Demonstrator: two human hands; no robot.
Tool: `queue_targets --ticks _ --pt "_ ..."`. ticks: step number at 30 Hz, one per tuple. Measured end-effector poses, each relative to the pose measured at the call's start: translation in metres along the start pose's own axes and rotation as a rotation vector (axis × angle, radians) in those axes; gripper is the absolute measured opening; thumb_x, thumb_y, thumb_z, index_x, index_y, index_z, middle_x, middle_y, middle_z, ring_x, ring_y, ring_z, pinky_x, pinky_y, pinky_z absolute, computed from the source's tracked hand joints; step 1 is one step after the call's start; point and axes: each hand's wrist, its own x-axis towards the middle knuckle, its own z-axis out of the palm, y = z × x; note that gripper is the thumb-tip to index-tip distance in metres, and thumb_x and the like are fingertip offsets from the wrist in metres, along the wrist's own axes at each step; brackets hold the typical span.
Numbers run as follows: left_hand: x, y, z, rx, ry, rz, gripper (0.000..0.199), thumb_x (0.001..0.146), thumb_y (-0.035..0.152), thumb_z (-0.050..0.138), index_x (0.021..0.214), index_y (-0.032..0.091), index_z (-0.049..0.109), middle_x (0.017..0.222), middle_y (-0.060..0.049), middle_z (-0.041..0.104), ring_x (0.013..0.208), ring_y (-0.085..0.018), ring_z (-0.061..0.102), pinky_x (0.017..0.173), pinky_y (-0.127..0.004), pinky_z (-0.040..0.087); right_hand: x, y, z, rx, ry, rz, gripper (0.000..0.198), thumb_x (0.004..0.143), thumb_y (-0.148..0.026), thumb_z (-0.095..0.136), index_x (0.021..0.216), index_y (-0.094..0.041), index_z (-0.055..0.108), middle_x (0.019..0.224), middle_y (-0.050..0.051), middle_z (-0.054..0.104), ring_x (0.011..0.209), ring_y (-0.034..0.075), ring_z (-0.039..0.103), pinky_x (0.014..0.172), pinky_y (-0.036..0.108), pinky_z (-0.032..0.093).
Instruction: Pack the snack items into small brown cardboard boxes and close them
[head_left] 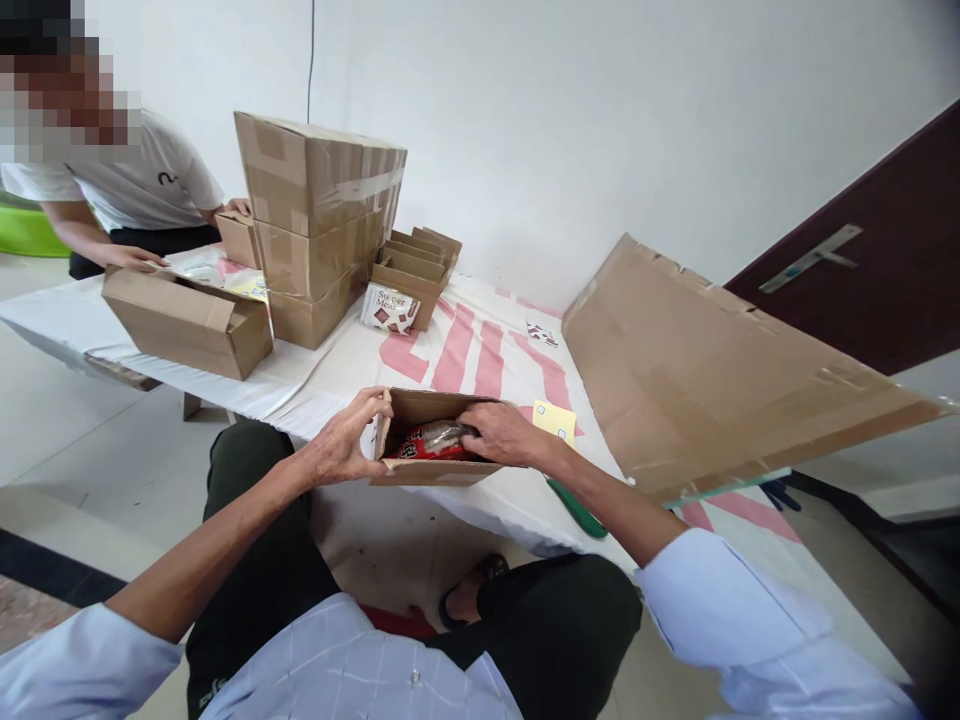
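Note:
A small open cardboard box (435, 474) rests at the near edge of the table, in front of my lap. My left hand (351, 437) grips its left end, with the fingers at the upper corner and the thumb low on the near side. Inside lies a red packet with white characters and a clear, shiny part (431, 438). Reaching in from the right, my right hand (504, 433) has its bent fingers closed on the packet's right end; the fingertips are partly hidden. Just right of the box is a yellow sheet (556, 420), and a green object (577, 508) lies under my right forearm.
Taped boxes (322, 190) are stacked at the back left. Beside them stand open cartons (420, 285) and a "Super Meal" packet (390, 308). A large cardboard sheet (712, 390) leans at the right. At the left, another person (150, 160) handles an open box (187, 325).

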Motion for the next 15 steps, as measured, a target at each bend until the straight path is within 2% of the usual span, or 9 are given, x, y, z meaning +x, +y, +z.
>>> queue_targets --ticks 4,9,11,15 --pt "0.013 -0.011 -0.001 -0.045 -0.002 -0.006 0.066 0.072 0.038 0.094 0.123 0.025 0.055 0.152 -0.017 0.054 0.140 -0.034 0.059 0.105 -0.049 0.061 -0.022 0.029 -0.023 0.406 0.105 0.050 0.030 0.094 -0.025 0.055 0.100 -0.019 0.084 0.103 0.006 0.082 0.093 0.023 0.073 0.080 0.030 0.054" --pt "0.033 -0.027 0.004 -0.083 -0.015 -0.021 0.069 0.074 0.042 0.093 0.128 0.025 0.055 0.153 -0.017 0.056 0.140 -0.035 0.059 0.103 -0.050 0.062 -0.051 0.059 -0.043 0.998 0.223 0.175 0.032 0.087 -0.043 0.069 0.094 -0.016 0.085 0.089 0.005 0.080 0.080 0.021 0.073 0.072 0.031 0.059" --pt "0.039 -0.030 0.006 -0.088 -0.009 -0.042 0.071 0.073 0.042 0.093 0.131 0.025 0.054 0.150 -0.016 0.058 0.136 -0.035 0.061 0.101 -0.050 0.062 -0.059 0.063 -0.046 1.154 0.272 0.204 0.033 0.083 -0.045 0.076 0.092 -0.015 0.084 0.092 0.008 0.081 0.081 0.022 0.075 0.075 0.033 0.063" --pt "0.047 -0.032 0.009 -0.093 0.005 -0.065 0.069 0.073 0.037 0.091 0.132 0.026 0.055 0.144 -0.014 0.061 0.131 -0.034 0.065 0.100 -0.051 0.062 -0.066 0.063 -0.041 1.330 0.334 0.212 0.037 0.080 -0.048 0.083 0.090 -0.013 0.081 0.096 0.012 0.082 0.083 0.024 0.078 0.078 0.035 0.066"
